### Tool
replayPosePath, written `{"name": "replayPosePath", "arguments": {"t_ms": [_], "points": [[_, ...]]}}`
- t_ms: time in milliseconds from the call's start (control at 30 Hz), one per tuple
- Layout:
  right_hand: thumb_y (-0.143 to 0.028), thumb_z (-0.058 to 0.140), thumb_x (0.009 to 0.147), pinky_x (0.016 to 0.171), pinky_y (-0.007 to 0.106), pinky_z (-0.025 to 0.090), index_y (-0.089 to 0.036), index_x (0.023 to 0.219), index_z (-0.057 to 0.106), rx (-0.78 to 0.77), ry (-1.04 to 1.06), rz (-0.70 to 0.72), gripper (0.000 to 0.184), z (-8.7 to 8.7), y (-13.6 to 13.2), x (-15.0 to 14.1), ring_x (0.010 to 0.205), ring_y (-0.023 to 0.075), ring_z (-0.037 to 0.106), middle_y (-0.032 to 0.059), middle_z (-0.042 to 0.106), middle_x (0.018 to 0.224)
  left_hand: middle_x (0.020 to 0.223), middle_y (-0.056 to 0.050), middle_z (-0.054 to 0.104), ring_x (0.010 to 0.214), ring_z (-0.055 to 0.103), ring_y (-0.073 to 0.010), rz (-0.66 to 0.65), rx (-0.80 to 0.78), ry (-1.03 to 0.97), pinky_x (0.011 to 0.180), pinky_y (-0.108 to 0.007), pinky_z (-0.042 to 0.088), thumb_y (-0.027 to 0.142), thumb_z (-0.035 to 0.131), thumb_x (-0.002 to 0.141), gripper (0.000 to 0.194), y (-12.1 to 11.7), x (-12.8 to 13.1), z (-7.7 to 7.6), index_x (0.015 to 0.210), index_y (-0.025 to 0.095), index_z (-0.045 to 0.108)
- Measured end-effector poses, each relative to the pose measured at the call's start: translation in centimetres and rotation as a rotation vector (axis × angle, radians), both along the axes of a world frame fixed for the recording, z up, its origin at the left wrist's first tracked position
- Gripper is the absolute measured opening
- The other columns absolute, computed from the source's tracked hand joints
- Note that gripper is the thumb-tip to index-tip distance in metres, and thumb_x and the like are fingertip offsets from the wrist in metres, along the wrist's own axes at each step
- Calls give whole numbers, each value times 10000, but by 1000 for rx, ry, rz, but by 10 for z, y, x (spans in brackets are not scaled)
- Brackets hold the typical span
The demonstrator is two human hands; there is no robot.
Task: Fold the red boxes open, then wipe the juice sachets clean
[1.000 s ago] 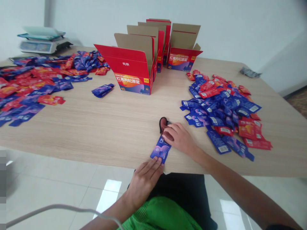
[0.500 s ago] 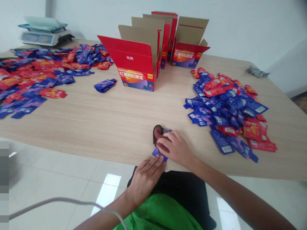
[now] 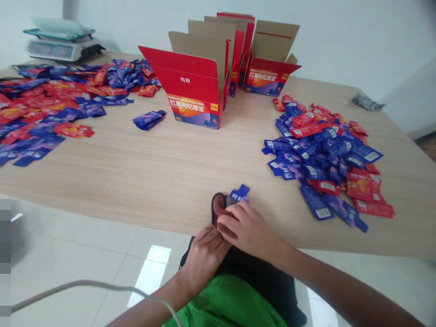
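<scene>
Flattening stroke, apparently under way: the right hand (image 3: 248,228) curls its fingers round a black-rimmed tool with a reddish-brown inside (image 3: 219,205). Just beyond its knuckles shows the tabbed end of 1 blue pouch (image 3: 239,194). The left hand (image 3: 207,255), palm down, meets it at the near side; hidden fingertips leave its grip uncertain. The next move probably calls for steady pressure along the pouch.

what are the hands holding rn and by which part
The right hand holds a black-and-reddish looped tool, likely scissors, by its loops. Whether the left hand grips the blue sachet cannot be told; that contact is hidden.
</scene>
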State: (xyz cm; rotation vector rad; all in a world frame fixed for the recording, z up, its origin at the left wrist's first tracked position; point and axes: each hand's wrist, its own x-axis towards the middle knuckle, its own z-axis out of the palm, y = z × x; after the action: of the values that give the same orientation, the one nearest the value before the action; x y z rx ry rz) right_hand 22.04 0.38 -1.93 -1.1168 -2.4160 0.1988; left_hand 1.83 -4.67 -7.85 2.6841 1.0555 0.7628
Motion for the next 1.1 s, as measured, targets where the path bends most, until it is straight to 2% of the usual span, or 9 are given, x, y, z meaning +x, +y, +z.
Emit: {"name": "replayPosePath", "arguments": {"t_ms": [100, 200, 367, 467, 567, 667, 733, 900, 1100], "points": [[-305, 655, 992, 902, 405, 534, -249, 1093, 682, 1, -23, -45, 118, -23, 0, 4, 1015, 253, 574, 84, 657, 1088, 1284, -47, 756, 1247, 679, -214, -8, 16, 16, 1022, -370, 509, 213, 485, 1115, 273, 0, 0, 0, 1259, 201, 716], [-318, 633, 1010, 909, 415, 532, -242, 1128, 684, 37, -62, -151, 149, -34, 33, 22, 1033, 267, 567, 93, 654, 1103, 1444, -55, 670, 1360, 610, -209, -4, 56, 30, 1069, -362, 486, 204, 491, 1116, 303, -1, -1, -1, 1365, 195, 662], [-304, 613, 1019, 904, 448, 519, -228, 1138, 685, 173, -140, -283, 158, -18, 88, 50, 1029, 290, 572, 105, 660, 1086, 1460, -39, 658, 1372, 602, -197, 2, 61, 52, 1083, -359, 484, 207, 492, 1118, 304, 0, -2, -2, 1372, 211, 657], [-331, 624, 1017, 962, 480, 509, -239, 1180, 655, 219, 28, -381, 190, 4, 80, 46, 1089, 301, 580, 114, 646, 1152, 1463, -40, 656, 1368, 604, -197, 5, 69, 51, 1073, -359, 485, 209, 469, 1125, 311, -1, -2, -3, 1371, 209, 659], [-346, 636, 1012, 985, 474, 516, -254, 1199, 632, 136, 148, -282, 208, 14, 41, 25, 1106, 286, 593, 106, 642, 1182, 1415, -45, 690, 1335, 626, -201, 17, 59, 25, 1073, -364, 483, 210, 460, 1126, 310, -2, 0, -3, 1344, 207, 679], [-320, 641, 1006, 922, 428, 549, -257, 1151, 653, 8, 38, -52, 159, 0, 4, 4, 1044, 261, 598, 87, 660, 1132, 1260, -33, 766, 1246, 677, -200, 15, 8, 7, 1055, -358, 496, 224, 461, 1124, 295, -3, 1, -2, 1254, 217, 726], [-312, 655, 997, 910, 415, 552, -259, 1121, 669, -24, -3, -28, 136, -16, -4, 0, 1032, 256, 591, 79, 660, 1112, 1262, -35, 765, 1255, 672, -202, 9, -5, 13, 1056, -358, 495, 220, 437, 1130, 315, -3, 0, -1, 1249, 211, 728], [-333, 662, 998, 921, 428, 537, -251, 1133, 679, 33, -22, -212, 159, -36, 41, 30, 1050, 275, 574, 87, 658, 1113, 1471, -64, 648, 1375, 598, -205, -5, 57, 52, 1087, -364, 482, 195, 398, 1138, 358, -3, -1, -1, 1380, 184, 661], [-340, 652, 1001, 963, 483, 514, -234, 1178, 667, 179, 14, -420, 207, -8, 75, 53, 1097, 308, 574, 113, 651, 1170, 1457, -43, 661, 1357, 617, -199, 19, 58, 33, 1101, -360, 489, 209, 497, 1114, 305, -2, 0, -4, 1361, 212, 675]]}}
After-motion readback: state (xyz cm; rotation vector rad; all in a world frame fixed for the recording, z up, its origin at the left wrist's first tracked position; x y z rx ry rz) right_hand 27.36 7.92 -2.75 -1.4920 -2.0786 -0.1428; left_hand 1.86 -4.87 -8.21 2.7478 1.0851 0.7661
